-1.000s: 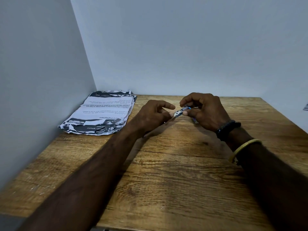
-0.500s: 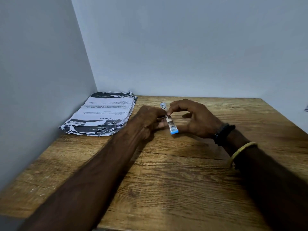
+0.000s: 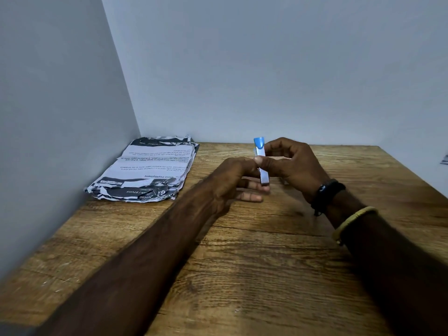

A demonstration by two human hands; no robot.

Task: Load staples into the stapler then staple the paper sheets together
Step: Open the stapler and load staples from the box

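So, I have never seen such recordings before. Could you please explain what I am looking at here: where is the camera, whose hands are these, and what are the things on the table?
There is no machine here. A person works with two bare hands, and every picture comes from one camera worn on the head, looking forward and down. That is why both arms enter from the bottom edge. The right hand pinches a small stapler, silver with a blue end pointing up. The left hand reaches to its lower part, with fingers stretched out under it; whether it grips, I cannot tell. On the wooden table, in the far left corner, lies a crumpled stack of printed paper. The right wrist wears a black band and a yellow band.
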